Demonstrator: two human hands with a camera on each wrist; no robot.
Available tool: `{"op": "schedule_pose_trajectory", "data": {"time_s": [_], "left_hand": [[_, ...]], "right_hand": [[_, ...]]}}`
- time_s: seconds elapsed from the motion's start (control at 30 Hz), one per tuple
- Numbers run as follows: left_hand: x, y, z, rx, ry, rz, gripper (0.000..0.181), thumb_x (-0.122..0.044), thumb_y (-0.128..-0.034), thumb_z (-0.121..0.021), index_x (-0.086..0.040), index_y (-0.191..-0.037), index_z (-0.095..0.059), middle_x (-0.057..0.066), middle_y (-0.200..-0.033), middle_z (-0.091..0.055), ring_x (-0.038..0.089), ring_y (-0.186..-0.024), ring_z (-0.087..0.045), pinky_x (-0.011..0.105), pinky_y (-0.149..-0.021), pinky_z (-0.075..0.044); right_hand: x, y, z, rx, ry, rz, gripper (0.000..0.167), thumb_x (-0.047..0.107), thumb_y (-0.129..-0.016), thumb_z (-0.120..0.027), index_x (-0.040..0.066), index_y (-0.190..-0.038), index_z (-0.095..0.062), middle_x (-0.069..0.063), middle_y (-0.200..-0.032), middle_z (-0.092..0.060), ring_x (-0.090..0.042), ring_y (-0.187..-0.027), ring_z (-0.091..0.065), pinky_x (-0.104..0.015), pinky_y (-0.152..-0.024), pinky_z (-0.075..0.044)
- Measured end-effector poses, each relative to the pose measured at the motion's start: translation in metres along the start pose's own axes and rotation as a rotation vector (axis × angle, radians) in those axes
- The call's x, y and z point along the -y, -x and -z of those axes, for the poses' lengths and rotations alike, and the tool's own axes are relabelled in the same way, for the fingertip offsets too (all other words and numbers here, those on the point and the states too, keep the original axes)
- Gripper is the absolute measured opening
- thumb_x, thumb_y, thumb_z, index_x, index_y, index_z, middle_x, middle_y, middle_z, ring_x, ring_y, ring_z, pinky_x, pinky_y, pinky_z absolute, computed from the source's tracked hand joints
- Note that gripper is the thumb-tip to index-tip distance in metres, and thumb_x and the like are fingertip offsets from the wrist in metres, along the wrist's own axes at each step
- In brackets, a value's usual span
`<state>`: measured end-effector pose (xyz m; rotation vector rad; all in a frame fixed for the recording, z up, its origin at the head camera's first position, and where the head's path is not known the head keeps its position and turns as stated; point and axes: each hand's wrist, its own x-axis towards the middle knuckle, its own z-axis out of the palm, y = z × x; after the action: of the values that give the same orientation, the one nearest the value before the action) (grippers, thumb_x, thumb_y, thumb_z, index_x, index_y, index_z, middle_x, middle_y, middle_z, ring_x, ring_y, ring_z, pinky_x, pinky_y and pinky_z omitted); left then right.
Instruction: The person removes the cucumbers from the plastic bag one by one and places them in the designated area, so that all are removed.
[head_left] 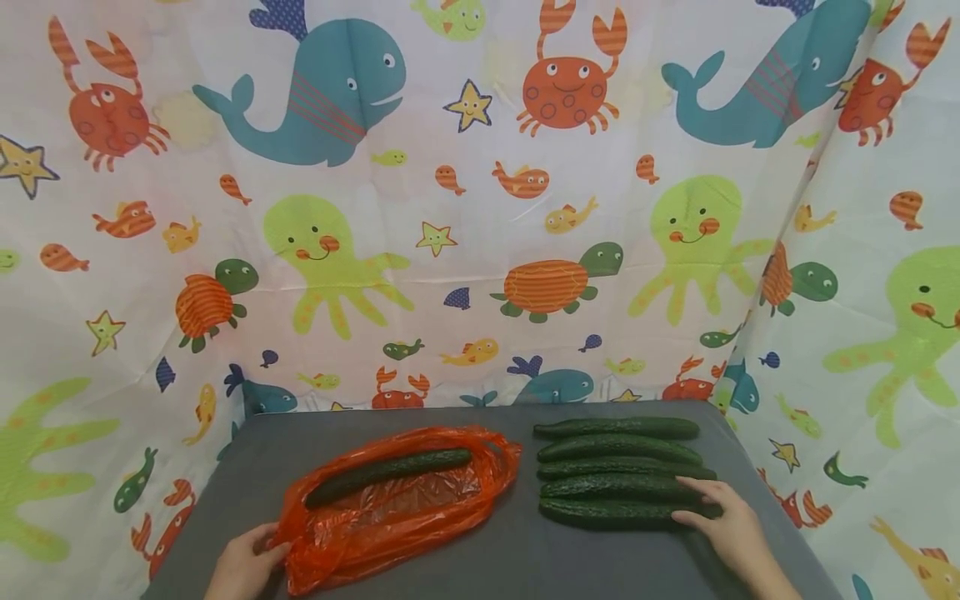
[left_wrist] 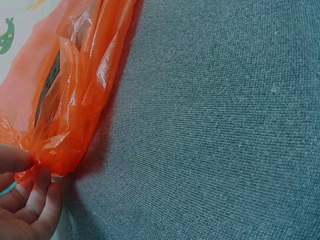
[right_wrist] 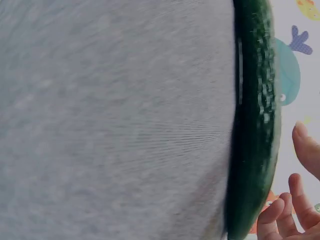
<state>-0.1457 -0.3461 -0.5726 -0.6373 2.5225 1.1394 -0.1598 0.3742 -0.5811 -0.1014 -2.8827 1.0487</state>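
Observation:
An orange plastic bag lies on the left part of the table, its mouth spread wide. Inside it is one dark green cucumber. My left hand pinches the bag's left end between thumb and fingers, as the left wrist view shows up close. Several more cucumbers lie side by side to the right of the bag. At the right end of the nearest cucumber, my right hand hovers with thumb and fingers spread. In the right wrist view a cucumber lies beside that hand, with nothing in its grasp.
A grey cloth-covered table carries everything. Behind it and on both sides hangs a white curtain printed with sea animals. A strip of grey cloth separates the bag from the row of cucumbers.

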Motion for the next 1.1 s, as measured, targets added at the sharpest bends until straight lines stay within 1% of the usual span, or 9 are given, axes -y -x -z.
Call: {"op": "schedule_pose_trajectory", "data": {"time_s": [0.07, 0.2, 0.33, 0.43, 0.53, 0.7, 0.77, 0.93, 1.1], "left_hand": [[0.0, 0.001, 0.0, -0.003, -0.005, -0.001, 0.058, -0.03, -0.0948, -0.071, 0.012, -0.133, -0.055, 0.032, -0.123, -0.063, 0.045, -0.109, -0.063, 0.052, -0.08, -0.055], [-0.001, 0.002, 0.0, -0.011, -0.008, -0.008, 0.057, -0.029, -0.0954, -0.07, 0.012, -0.132, -0.055, 0.032, -0.124, -0.063, 0.045, -0.109, -0.062, 0.052, -0.08, -0.055], [0.001, 0.001, -0.001, -0.013, -0.004, -0.008, 0.058, -0.03, -0.0952, -0.07, 0.012, -0.133, -0.055, 0.033, -0.124, -0.062, 0.046, -0.109, -0.062, 0.052, -0.079, -0.055], [0.004, -0.002, -0.001, -0.012, -0.005, -0.004, 0.058, -0.03, -0.0948, -0.071, 0.011, -0.132, -0.056, 0.032, -0.123, -0.063, 0.046, -0.109, -0.062, 0.052, -0.079, -0.055], [0.005, -0.004, -0.002, -0.011, -0.01, 0.0, 0.058, -0.029, -0.0946, -0.071, 0.011, -0.132, -0.056, 0.032, -0.123, -0.063, 0.045, -0.108, -0.062, 0.052, -0.079, -0.055], [0.005, -0.005, -0.003, -0.011, -0.002, -0.007, 0.06, -0.03, -0.0945, -0.072, 0.012, -0.133, -0.055, 0.033, -0.126, -0.061, 0.047, -0.111, -0.061, 0.051, -0.08, -0.056], [0.005, -0.006, -0.003, -0.011, 0.003, -0.012, 0.06, -0.031, -0.0945, -0.072, 0.012, -0.133, -0.055, 0.033, -0.127, -0.061, 0.047, -0.112, -0.061, 0.051, -0.08, -0.056], [0.007, -0.006, -0.003, -0.003, 0.006, -0.001, 0.062, -0.032, -0.0941, -0.072, 0.012, -0.134, -0.054, 0.033, -0.126, -0.061, 0.047, -0.113, -0.06, 0.052, -0.08, -0.055], [0.009, -0.005, -0.002, -0.002, 0.004, -0.012, 0.064, -0.036, -0.0919, -0.074, 0.011, -0.133, -0.056, 0.032, -0.124, -0.063, 0.046, -0.11, -0.062, 0.051, -0.079, -0.055]], "right_hand": [[0.004, 0.001, 0.002, -0.013, -0.031, -0.014, 0.069, 0.046, -0.079, -0.083, 0.019, -0.139, -0.062, -0.018, -0.134, -0.059, -0.039, -0.113, -0.061, -0.051, -0.08, -0.056], [0.018, 0.001, 0.004, -0.036, -0.055, -0.021, 0.071, 0.047, -0.08, -0.082, 0.02, -0.142, -0.06, -0.017, -0.135, -0.06, -0.037, -0.114, -0.063, -0.049, -0.08, -0.057], [0.031, -0.001, 0.001, -0.057, -0.061, 0.02, 0.067, 0.044, -0.081, -0.083, 0.019, -0.139, -0.062, -0.015, -0.133, -0.063, -0.036, -0.112, -0.065, -0.055, -0.083, -0.055], [0.041, -0.005, -0.001, -0.072, -0.069, 0.059, 0.06, 0.04, -0.082, -0.083, 0.021, -0.136, -0.065, -0.01, -0.128, -0.068, -0.034, -0.112, -0.065, -0.056, -0.087, -0.054], [0.053, -0.009, -0.003, -0.057, -0.099, 0.076, 0.057, 0.038, -0.083, -0.082, 0.022, -0.135, -0.065, -0.009, -0.125, -0.07, -0.033, -0.113, -0.065, -0.054, -0.088, -0.055], [0.072, -0.016, -0.006, -0.019, -0.151, 0.099, 0.059, 0.037, -0.083, -0.083, 0.02, -0.136, -0.065, -0.011, -0.129, -0.068, -0.034, -0.115, -0.065, -0.043, -0.079, -0.059], [0.078, -0.017, -0.008, -0.013, -0.158, 0.116, 0.06, 0.037, -0.082, -0.083, 0.019, -0.136, -0.065, -0.011, -0.129, -0.068, -0.035, -0.115, -0.065, -0.041, -0.078, -0.059], [0.09, -0.022, -0.016, -0.027, -0.15, 0.157, 0.058, 0.036, -0.081, -0.084, 0.02, -0.134, -0.066, -0.008, -0.129, -0.069, -0.034, -0.116, -0.064, -0.047, -0.086, -0.058], [0.101, -0.029, -0.025, -0.046, -0.177, 0.199, 0.057, 0.036, -0.081, -0.083, 0.02, -0.134, -0.067, -0.008, -0.129, -0.069, -0.032, -0.115, -0.064, -0.049, -0.086, -0.057]]}}
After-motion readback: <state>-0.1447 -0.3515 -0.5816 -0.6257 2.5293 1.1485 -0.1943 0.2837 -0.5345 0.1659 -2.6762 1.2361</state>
